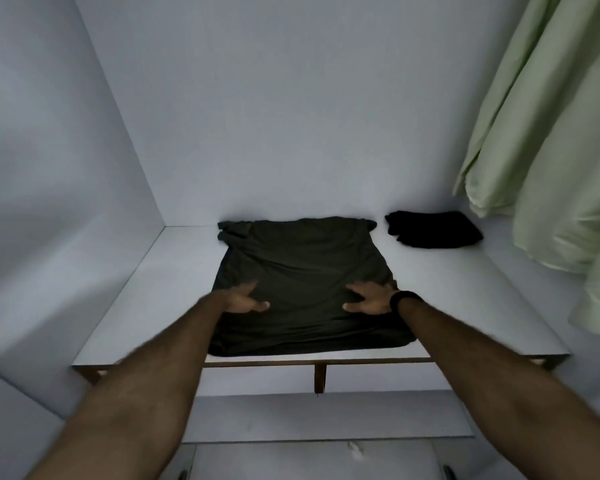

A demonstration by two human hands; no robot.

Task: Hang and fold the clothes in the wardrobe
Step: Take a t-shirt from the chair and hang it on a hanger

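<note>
Pressing flat on dark garment (302,282) on shelf (174,271): left hand (244,299), right hand (369,297), fingers spread, gripping nothing.

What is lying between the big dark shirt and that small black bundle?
Nothing: the head view shows only a bare strip of white shelf between the dark shirt and the black bundle.

A: How's my head view?

B: Dim, bluish, flat; no glare. I see soft shadow under the shelf (326,358). Left hand (244,299) smeared by motion blur, wardrobe walls (66,168) bow outward at the edges.
</note>
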